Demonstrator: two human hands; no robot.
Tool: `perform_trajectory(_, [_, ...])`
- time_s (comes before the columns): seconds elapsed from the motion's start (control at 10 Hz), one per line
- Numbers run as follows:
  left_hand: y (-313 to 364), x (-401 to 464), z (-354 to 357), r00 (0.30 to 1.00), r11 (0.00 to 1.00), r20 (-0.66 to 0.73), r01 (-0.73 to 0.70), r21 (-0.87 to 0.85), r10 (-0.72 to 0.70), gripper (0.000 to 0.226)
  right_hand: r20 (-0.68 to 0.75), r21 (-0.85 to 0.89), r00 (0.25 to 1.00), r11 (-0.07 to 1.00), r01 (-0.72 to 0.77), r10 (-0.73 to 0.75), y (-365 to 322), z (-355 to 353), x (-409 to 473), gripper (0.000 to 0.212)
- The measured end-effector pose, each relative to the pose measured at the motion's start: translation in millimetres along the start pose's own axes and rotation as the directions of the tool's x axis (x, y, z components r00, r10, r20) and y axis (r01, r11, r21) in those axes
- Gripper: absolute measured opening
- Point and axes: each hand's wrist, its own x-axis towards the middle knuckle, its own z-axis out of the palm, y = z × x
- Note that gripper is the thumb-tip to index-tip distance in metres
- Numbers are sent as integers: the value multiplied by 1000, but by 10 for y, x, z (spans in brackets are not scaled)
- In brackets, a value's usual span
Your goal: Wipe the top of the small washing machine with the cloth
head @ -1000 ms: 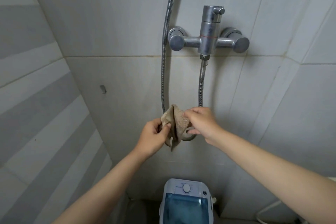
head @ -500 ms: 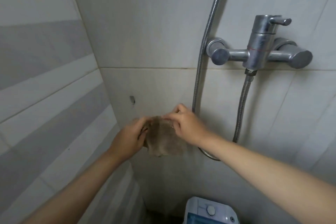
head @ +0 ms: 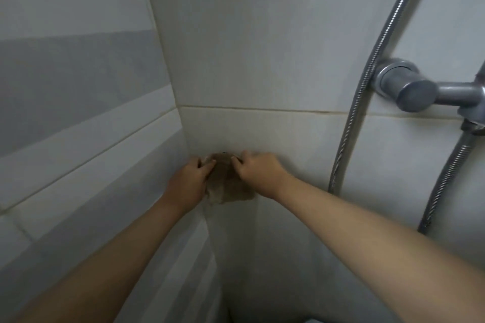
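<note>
A small brown cloth [head: 226, 186] hangs flat against the white tiled wall near the corner. My left hand [head: 190, 179] pinches its upper left edge and my right hand [head: 258, 172] pinches its upper right edge, both pressed close to the wall. A small dark wall hook [head: 225, 152] just shows above the cloth's top edge. The washing machine is out of view except perhaps a pale sliver at the bottom edge.
A chrome shower mixer [head: 412, 92] is mounted on the wall at the right, with a metal hose [head: 351, 123] running down beside it. The striped grey and white tiled side wall [head: 78, 113] closes in on the left.
Both hands carried the cloth left and up toward the hook near the corner. The view swung left, so the mixer moved to the right edge and the washing machine dropped out of sight.
</note>
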Motion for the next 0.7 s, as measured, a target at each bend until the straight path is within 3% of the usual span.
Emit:
perform_trajectory(0.2, [-33,137,163,989,982,3,150,-114,-151,38,120,201,989,973,-110,87,-180,143,76,40])
perform_trajectory(0.4, [46,120,315,972,936,108,232,-265,-210,52,230,518,955,807,-284,188,-273,230,-21,55])
perform_trajectory(0.6, [69,-6,438,935,872,203,346,-348,-290,47,363,515,925,803,-300,113,-335,163,-259,78])
perform_trajectory(0.7, [187,-62,355,920,857,171,390,-338,-352,33,265,512,950,811,-285,167,-297,83,-421,67])
